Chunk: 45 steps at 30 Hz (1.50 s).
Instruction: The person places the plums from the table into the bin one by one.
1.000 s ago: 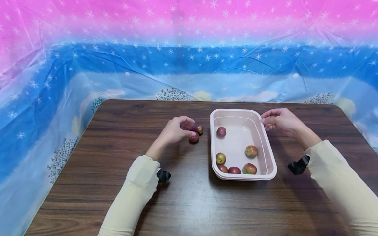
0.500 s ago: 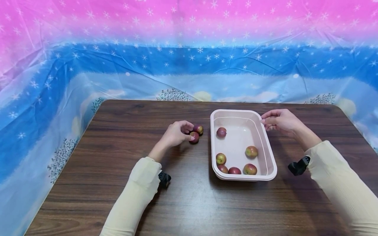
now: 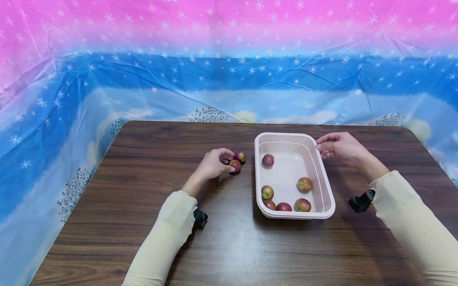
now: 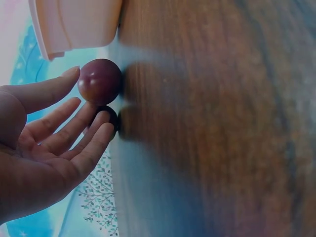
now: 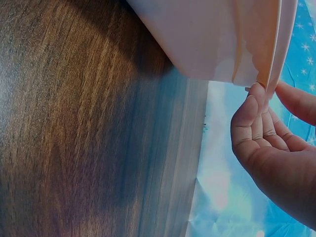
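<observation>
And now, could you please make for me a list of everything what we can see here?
Table: one, dark brown, wood-grained, lower part of the head view
Tub: one, pale pink, on the table
Fruits inside: six visible, reddish and yellow-green, in the tub
Loose fruits: at least two, mostly dark red, on the table beside the tub
Cloth: pink and blue with white snowflakes, behind the table
Black devices: two, one at each wrist
Sleeves: two, cream, on both arms
Left hand: one, bare, at the loose fruits
Right hand: one, bare, pinching the tub's rim
</observation>
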Each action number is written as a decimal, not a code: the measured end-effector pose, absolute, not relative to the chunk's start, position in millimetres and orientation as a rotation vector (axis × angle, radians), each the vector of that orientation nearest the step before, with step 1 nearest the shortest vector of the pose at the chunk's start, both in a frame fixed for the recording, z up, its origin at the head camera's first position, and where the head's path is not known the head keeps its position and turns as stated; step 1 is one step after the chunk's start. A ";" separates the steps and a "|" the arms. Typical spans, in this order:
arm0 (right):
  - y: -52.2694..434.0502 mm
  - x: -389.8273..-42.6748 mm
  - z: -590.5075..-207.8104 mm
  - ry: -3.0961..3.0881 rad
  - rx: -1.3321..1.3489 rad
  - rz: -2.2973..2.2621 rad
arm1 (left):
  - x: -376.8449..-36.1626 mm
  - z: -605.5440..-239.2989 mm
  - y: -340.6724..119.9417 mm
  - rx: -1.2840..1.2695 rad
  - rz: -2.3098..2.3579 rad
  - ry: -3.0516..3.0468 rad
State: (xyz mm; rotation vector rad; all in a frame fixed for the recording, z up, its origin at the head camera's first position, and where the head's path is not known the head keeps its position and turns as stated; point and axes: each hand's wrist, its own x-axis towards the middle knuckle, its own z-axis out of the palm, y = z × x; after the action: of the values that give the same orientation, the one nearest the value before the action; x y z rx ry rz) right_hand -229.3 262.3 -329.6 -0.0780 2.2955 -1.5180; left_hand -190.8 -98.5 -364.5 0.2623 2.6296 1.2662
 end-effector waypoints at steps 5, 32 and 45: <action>262.6 -229.7 -330.1 2.290 -0.081 -1.521 | -191.0 -365.6 -97.7 0.262 1.260 2.640; 262.0 -229.3 -331.4 2.294 -0.082 -1.535 | -195.2 -374.0 -93.2 0.257 1.207 2.651; 262.1 -228.6 -330.6 2.294 -0.101 -1.555 | -192.5 -369.8 -95.2 0.273 1.215 2.656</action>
State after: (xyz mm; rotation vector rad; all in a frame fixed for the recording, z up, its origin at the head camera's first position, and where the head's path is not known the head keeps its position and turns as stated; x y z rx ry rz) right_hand -228.6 262.1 -330.6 -0.1011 2.2936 -1.5549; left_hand -192.5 -95.2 -369.8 0.2734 2.6557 1.2147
